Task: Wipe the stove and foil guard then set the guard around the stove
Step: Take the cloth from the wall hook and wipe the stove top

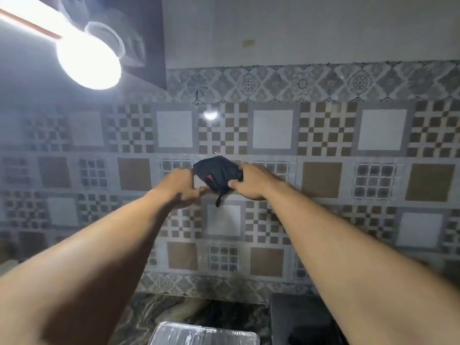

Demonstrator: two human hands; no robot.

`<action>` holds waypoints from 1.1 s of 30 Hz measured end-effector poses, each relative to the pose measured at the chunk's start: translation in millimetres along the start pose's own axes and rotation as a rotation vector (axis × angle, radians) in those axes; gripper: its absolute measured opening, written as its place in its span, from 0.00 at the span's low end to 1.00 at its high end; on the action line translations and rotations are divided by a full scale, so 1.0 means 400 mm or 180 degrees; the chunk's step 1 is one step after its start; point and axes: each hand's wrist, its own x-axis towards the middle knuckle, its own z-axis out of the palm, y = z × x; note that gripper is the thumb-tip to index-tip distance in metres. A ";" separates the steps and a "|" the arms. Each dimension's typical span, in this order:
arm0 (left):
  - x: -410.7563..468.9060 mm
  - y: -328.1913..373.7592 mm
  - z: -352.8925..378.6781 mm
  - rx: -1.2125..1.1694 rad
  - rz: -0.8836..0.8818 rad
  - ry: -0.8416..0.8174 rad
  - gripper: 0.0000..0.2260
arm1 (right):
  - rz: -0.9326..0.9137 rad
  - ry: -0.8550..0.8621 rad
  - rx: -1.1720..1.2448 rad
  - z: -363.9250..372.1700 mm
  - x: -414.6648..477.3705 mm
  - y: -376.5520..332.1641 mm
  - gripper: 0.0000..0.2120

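Patterned tiles are filling the wall point(273, 128) above a dark marbled counter point(159, 314), one bulb point(88, 62) blazing top left. Both hands are reaching up, left hand point(183, 186) and right hand point(251, 181) pinching one dark cloth point(219, 176) (pink mark, unreadable). One foil guard point(204, 333) is lying below, the stove point(303, 319) just right.

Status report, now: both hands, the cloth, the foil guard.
Left hand and right hand both gripping dark cloth, raised against tiled wall. Foil guard on counter at bottom edge, untouched. Nothing in the way.
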 end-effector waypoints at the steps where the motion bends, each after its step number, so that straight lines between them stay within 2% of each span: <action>1: 0.020 -0.014 0.014 -0.0015 0.0008 0.0048 0.26 | 0.0019 0.0057 0.0001 0.019 0.019 -0.002 0.24; 4: 0.073 -0.038 0.045 -0.0064 -0.0005 0.0281 0.22 | 0.0100 0.0341 -0.0168 0.060 0.074 0.008 0.25; 8: 0.131 -0.047 0.074 -0.0445 -0.0213 0.0607 0.20 | 0.0049 0.0730 -0.0140 0.097 0.127 0.027 0.20; 16: 0.193 -0.051 0.105 -0.1354 -0.0460 0.0762 0.18 | 0.0280 0.0856 0.0248 0.143 0.190 0.020 0.12; 21: 0.217 -0.028 0.088 -0.1545 -0.0668 0.0819 0.08 | 0.0377 0.1012 0.0347 0.117 0.199 0.024 0.09; 26: 0.229 -0.017 0.045 -0.1915 -0.0761 0.0934 0.09 | 0.0476 0.0886 0.0687 0.065 0.193 0.027 0.07; 30: 0.207 0.007 0.028 -0.1880 -0.0795 0.0686 0.13 | 0.0673 0.0506 0.0894 0.024 0.160 0.032 0.09; 33: 0.176 0.030 0.035 -0.1826 -0.0975 0.0269 0.13 | 0.0805 0.0142 0.0839 0.011 0.108 0.037 0.05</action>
